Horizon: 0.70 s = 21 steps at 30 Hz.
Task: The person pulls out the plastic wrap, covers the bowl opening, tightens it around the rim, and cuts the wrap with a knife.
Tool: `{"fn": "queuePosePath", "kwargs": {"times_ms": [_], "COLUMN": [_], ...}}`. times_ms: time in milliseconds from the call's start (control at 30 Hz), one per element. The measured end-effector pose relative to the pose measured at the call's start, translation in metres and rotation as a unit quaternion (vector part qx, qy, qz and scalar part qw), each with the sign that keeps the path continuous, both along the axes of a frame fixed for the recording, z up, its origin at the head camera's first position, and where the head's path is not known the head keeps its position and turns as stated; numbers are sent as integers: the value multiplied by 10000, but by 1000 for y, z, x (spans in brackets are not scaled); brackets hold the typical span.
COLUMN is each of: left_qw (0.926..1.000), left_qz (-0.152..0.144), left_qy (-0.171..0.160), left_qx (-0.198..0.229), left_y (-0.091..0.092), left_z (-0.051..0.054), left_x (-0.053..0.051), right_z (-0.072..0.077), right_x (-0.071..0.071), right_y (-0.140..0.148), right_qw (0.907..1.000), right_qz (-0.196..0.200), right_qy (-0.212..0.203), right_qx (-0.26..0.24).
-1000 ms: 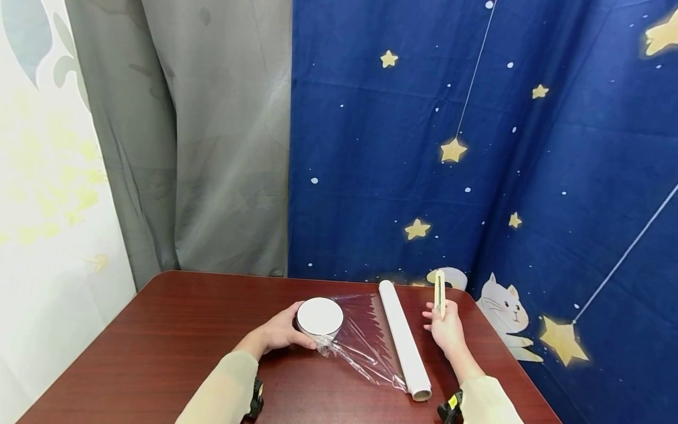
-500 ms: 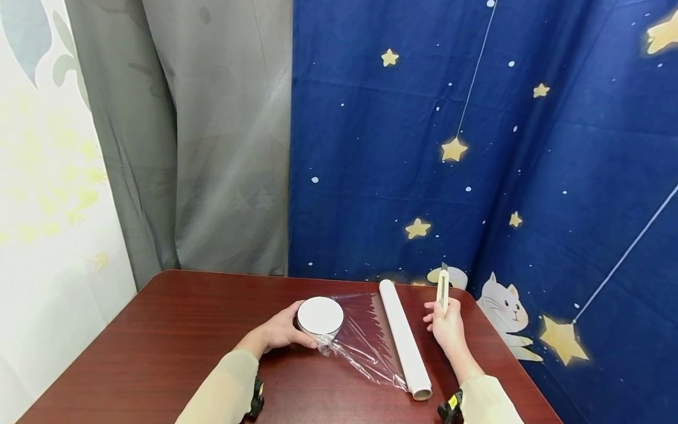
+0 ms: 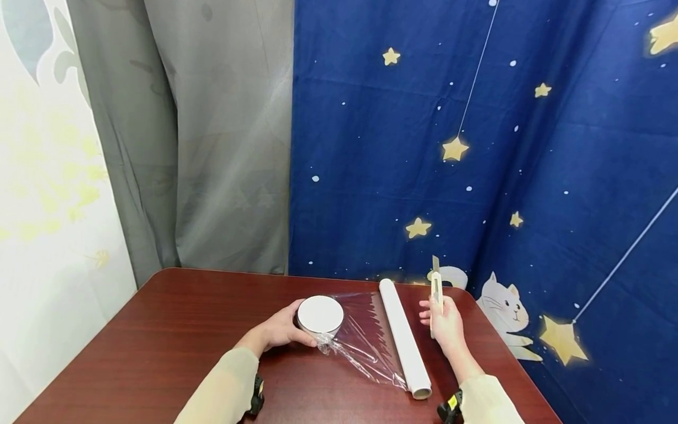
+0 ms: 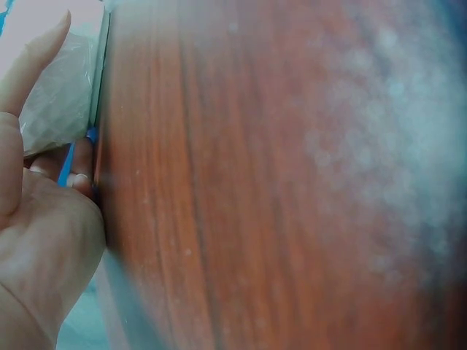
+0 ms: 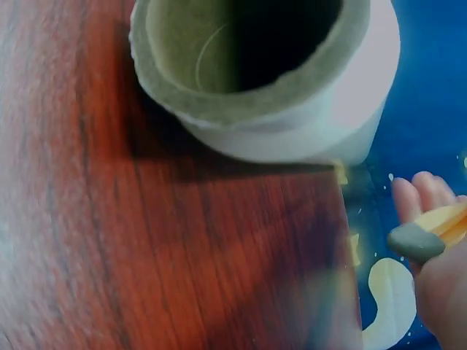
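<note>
In the head view my left hand (image 3: 279, 328) grips a round container with a flat white top (image 3: 320, 315) from its left side, thumb at the front. Clear cling film (image 3: 362, 344) clings to the container, bunched near my thumb, and stretches right to a long white cling film roll (image 3: 405, 338). Right of the roll, my right hand (image 3: 447, 325) holds a cream utility knife (image 3: 436, 287) upright, its blade out at the top. The left wrist view shows wrinkled film over the container's side (image 4: 62, 95). The knife's grey butt end (image 5: 416, 243) appears in the right wrist view.
Everything stands on a reddish-brown wooden table (image 3: 175, 335) with rounded far corners. Behind it hang a grey curtain (image 3: 233, 147) and a blue star-patterned curtain (image 3: 371, 147). The roll's hollow cardboard core (image 5: 226, 109) faces the right wrist camera.
The utility knife's blade has slid out of its handle and now shows longer. The knife has shifted slightly left in my right hand. My left hand, container and roll have stayed in place.
</note>
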State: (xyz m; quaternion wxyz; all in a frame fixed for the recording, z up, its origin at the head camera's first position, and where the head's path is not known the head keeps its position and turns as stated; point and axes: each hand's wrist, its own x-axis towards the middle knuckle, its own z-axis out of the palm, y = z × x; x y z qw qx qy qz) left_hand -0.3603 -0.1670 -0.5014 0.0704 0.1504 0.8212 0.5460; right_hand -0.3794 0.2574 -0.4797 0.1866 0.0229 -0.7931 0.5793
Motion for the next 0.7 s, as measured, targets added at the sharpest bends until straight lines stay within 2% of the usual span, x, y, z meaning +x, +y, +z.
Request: {"fn": "queuePosePath", "kwargs": {"times_ms": [133, 233, 433, 700], "left_qw": [10000, 10000, 10000, 9997], "left_qz": [12, 18, -32, 4], "left_qy": [3, 23, 30, 81], "left_qx": [-34, -61, -41, -220], "left_y": [1, 1, 2, 1], "left_z": [1, 1, 0, 4], "left_x": [1, 1, -1, 0], "right_z": [1, 2, 2, 2], "right_x": [0, 1, 2, 6], "right_y": [-2, -4, -8, -14], "right_qw": [9989, 9982, 9991, 9998], "right_qz": [-191, -360, -404, -68], "right_qy": [71, 28, 13, -179], "right_qx": [417, 482, 154, -78]}}
